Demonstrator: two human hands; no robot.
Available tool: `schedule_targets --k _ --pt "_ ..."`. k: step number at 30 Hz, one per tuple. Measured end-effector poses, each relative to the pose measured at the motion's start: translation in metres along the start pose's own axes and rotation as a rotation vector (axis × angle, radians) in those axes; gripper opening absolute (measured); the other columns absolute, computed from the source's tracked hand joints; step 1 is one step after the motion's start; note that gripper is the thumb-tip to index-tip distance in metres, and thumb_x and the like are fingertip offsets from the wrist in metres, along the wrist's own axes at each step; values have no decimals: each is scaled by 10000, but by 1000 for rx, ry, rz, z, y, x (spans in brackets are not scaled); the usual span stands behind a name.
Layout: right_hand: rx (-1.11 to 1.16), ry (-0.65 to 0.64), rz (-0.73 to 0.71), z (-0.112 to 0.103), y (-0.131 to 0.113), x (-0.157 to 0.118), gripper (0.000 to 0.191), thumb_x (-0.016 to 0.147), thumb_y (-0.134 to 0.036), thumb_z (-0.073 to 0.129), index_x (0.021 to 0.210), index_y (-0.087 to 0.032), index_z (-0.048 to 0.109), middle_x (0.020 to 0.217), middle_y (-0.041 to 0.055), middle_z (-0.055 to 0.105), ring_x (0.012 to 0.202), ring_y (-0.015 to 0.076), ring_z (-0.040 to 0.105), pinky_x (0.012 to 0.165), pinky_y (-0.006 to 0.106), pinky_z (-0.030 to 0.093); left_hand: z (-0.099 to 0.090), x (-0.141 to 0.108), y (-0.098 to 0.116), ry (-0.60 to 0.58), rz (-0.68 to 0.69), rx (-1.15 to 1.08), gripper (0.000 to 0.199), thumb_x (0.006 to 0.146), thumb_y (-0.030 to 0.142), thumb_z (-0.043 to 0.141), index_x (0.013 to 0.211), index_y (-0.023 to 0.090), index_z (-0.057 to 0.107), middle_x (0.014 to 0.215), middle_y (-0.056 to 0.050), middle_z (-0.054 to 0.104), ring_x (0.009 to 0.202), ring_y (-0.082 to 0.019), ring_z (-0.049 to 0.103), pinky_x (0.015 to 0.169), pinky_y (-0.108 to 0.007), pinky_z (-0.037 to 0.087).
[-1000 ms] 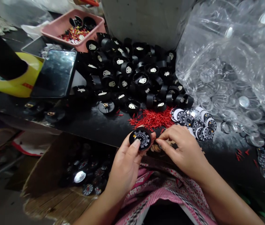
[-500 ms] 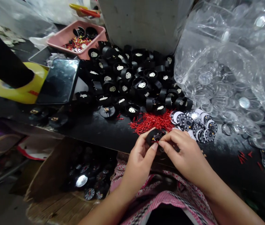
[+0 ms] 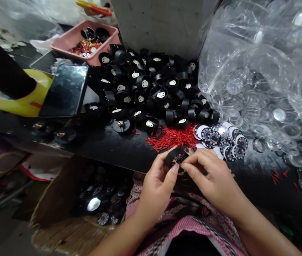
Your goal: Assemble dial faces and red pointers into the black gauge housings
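Observation:
Low over the front edge of the bench, my left hand (image 3: 157, 177) is closed around a small round black gauge (image 3: 176, 156), its thumb on the near rim. The gauge is tilted, with a dark printed dial partly visible. At its right side my right hand (image 3: 207, 169) has thumb and forefinger pinched together; what lies between the tips is hidden. Just beyond the hands is a heap of red pointers (image 3: 173, 138). To its right are overlapping black-and-white dial discs (image 3: 225, 142). Behind stand many open black gauge cases (image 3: 159, 93) with pale metal parts inside.
Clear round covers (image 3: 247, 106) spill from a plastic bag on the right. A phone (image 3: 64, 90) leans by a yellow tape roll (image 3: 36, 103). A pink tray (image 3: 60, 44) holds small parts. Below the bench, a cardboard box (image 3: 52, 199) contains gauges.
The gauge has tipped slightly between my fingers, and the red strip seen by my left thumb is now mostly hidden. Both hands stay in nearly the same place; the view has shifted a little.

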State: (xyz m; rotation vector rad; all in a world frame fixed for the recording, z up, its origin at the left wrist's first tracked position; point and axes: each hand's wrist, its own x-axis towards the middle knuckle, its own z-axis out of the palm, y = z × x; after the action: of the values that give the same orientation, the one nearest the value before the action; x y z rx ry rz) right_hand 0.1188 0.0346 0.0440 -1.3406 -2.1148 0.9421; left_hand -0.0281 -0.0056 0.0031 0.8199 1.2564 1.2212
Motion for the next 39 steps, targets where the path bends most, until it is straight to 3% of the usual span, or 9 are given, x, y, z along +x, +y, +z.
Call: schedule_targets --k 14,26,31,36,39 --pt "49 30 26 4 1 -2 175 935 -203 595 761 -205 593 728 -20 610 707 151 530 737 328 365 0 -7 -5 13 35 44 269 916 292 619 1184 306 643 1209 -6 717 1159 -190 649 985 -296 505" --pt "-36 81 8 8 3 -5 211 931 -175 566 726 -207 529 713 -16 598 698 154 519 725 335 361 0 -7 -8 72 57 132 332 860 232 669 1187 287 659 1107 -14 738 1028 -206 698 912 -324 544" --pt "-32 46 -44 4 3 -8 179 941 -208 571 762 -206 578 739 -3 608 729 163 540 725 334 363 1 -5 -2 53 -31 3 233 865 260 666 1097 269 689 1116 -18 738 1055 -216 689 941 -334 536" --pt "-187 106 -162 5 3 -6 91 941 -166 549 970 -181 635 832 36 662 778 182 580 741 351 363 1 -1 -1 4 -119 -74 207 886 332 656 1080 264 685 1108 -18 739 1041 -202 691 924 -310 540" --pt "-315 70 -213 6 4 -3 111 948 -167 533 902 -176 634 827 47 676 787 198 593 751 368 346 2 1 -3 8 -138 -77 223 881 344 662 1085 255 688 1111 -26 740 1054 -210 688 936 -317 535"
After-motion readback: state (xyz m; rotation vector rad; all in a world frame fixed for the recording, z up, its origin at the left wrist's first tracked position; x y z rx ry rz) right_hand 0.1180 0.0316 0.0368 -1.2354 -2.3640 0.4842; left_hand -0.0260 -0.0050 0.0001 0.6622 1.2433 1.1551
